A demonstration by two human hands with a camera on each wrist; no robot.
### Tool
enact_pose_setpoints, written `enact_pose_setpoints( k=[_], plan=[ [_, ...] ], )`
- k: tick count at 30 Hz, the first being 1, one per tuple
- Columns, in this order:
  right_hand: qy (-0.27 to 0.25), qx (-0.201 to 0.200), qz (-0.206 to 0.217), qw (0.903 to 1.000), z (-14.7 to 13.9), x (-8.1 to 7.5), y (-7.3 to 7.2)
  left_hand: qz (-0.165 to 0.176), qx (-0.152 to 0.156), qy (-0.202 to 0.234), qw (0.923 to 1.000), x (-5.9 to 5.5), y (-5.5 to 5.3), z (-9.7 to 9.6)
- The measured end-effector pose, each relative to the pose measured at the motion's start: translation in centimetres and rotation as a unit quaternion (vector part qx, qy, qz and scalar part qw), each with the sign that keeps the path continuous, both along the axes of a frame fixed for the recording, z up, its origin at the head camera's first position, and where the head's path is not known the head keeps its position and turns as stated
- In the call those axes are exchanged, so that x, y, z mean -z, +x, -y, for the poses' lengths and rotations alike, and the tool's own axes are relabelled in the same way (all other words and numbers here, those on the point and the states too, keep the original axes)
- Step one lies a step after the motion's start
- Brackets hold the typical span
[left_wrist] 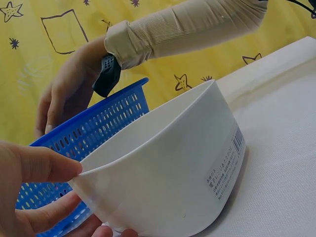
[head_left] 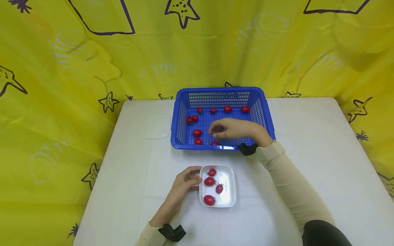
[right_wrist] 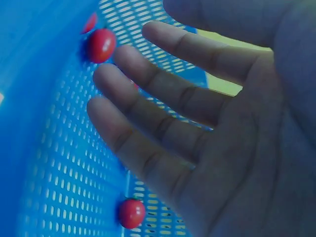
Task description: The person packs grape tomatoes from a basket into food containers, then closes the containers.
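Observation:
My left hand [head_left: 184, 184] holds a square white plastic container [head_left: 228, 196] by its left side, thumb at the rim and fingers against the outer wall. Several cherry tomatoes [head_left: 209, 181] with green stems lie inside the container. Printed text and a barcode label [left_wrist: 229, 160] show on its outer wall in the left wrist view. Over the blue mesh basket [head_left: 220, 90] hovers my right hand [head_left: 235, 129], fingers spread and loosely bent, nothing in them. Among the basket's scattered tomatoes, one red tomato [head_left: 214, 143] sits below that hand by the near wall.
A translucent, lid-like flat piece [head_left: 158, 126] lies on the white-covered table [head_left: 132, 164] left of the basket. Behind the table hangs a yellow curtain [head_left: 147, 51] with sea-creature drawings. The basket stands at the table's far edge, the white container nearer in front of it.

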State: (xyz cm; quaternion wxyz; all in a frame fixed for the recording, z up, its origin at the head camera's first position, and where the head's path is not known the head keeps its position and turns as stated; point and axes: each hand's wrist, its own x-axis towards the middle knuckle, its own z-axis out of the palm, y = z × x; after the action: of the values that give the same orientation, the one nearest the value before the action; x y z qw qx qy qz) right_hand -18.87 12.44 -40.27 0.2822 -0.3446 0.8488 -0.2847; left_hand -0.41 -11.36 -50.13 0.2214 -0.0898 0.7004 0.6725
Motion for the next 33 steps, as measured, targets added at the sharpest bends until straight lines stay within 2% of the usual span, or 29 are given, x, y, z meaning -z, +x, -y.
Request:
enact_pose_setpoints(
  k=[7,15,21,33],
  plan=[
    [0.041,-0.001,0.023,0.9989,0.6,0.5,-0.3,-0.003,0.004,0.002,1.0000,0.3,-0.1,0.2],
    [0.097,-0.035,0.054,0.9932,1.0,0.8,-0.5,-0.008,0.004,0.002,1.0000,0.2,0.0,0.1],
    [0.119,-0.055,0.073,0.9886,1.2,1.1,-0.4,0.000,0.003,0.004,1.0000,-0.1,0.1,0.0],
    [0.145,-0.044,0.077,0.9854,1.4,1.9,-0.3,-0.001,0.002,0.003,1.0000,0.0,0.0,0.1]
  ],
)
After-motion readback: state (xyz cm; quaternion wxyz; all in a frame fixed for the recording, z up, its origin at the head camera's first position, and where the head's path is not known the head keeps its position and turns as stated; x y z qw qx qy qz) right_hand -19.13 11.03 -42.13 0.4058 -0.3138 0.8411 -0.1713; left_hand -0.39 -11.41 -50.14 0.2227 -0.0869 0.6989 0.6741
